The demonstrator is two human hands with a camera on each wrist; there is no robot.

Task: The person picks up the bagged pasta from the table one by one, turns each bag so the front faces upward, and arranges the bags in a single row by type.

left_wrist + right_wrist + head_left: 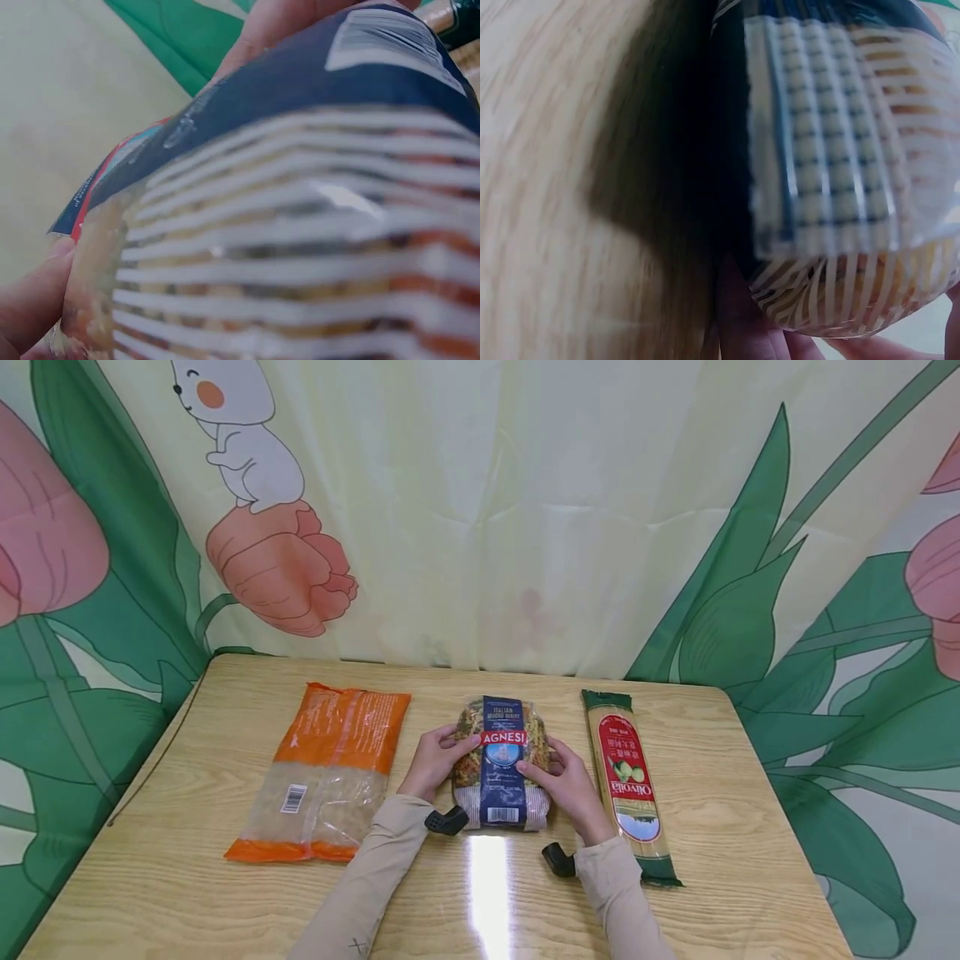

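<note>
Both hands hold a bag of multicoloured pasta, clear with white stripes at its lower end and a dark blue AGNESI label down its front. On its left side my left hand grips it, thumb on the front near the red band. From the right, my right hand grips it with the thumb over the label. In the left wrist view the striped end of the pasta bag fills most of the picture. The right wrist view shows fingers under the bag's edge, close over the wooden table.
To the left lies a large orange-and-clear bag with a barcode. On the right is a long pack of spaghetti with green ends and a red label, close to my right forearm. A printed curtain hangs behind the table.
</note>
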